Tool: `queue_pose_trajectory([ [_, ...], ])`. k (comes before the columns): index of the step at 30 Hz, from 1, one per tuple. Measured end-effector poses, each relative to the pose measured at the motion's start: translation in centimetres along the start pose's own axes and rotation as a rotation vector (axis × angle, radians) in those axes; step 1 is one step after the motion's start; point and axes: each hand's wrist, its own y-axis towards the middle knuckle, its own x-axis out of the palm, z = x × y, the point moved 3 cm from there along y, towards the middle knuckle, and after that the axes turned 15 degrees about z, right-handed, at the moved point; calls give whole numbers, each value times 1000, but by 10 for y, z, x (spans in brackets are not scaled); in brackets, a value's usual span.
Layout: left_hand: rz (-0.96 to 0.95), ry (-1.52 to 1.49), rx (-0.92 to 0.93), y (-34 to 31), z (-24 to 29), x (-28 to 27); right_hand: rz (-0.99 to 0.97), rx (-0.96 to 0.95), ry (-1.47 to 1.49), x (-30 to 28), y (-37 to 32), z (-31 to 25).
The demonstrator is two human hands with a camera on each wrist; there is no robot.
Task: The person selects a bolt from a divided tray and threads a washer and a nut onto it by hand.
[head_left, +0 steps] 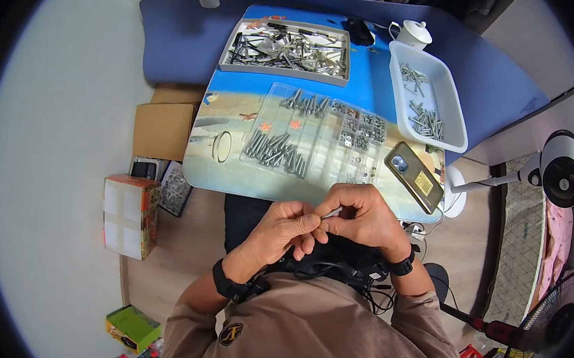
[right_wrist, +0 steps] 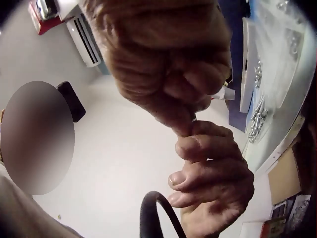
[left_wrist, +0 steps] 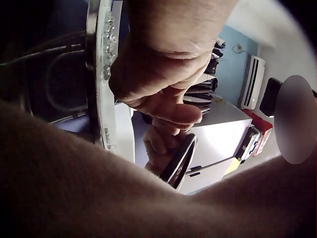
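Both hands meet just in front of the table's near edge. Between their fingertips is a small grey metal bolt (head_left: 332, 213), mostly hidden by the fingers. My right hand (head_left: 366, 214) pinches it from the right with thumb and forefinger. From the left, the thumb and forefinger of my left hand (head_left: 276, 231) pinch its other end, while the remaining fingers are loosely bent. The right wrist view shows the left hand (right_wrist: 213, 171) below the right hand (right_wrist: 163, 59), fingertips together. Beyond them lies a clear organizer box (head_left: 322, 148) with bolts and small hardware sorted into compartments.
A shallow grey box (head_left: 281, 72) of mixed hardware is at the back of the table. At the right, a white tray (head_left: 461, 121) holds more bolts, near a lidded cup (head_left: 415, 34). A phone (head_left: 415, 178) lies by the right edge. Cables (head_left: 385, 299) hang near the lap.
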Motion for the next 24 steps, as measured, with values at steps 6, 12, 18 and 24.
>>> queue_pose_trajectory([
  [6, 118, 65, -14, 13, 9, 2, 10, 69, 59, -6, 15, 21],
  [12, 119, 84, -7, 20, 18, 5, 97, -162, -129, -11, 25, 17],
  [18, 139, 46, 1, 25, 13, -2, 87, -155, -110, -7, 26, 24],
  [24, 105, -11, -18, 25, 13, -1, 38, -144, -122, -12, 24, 19],
])
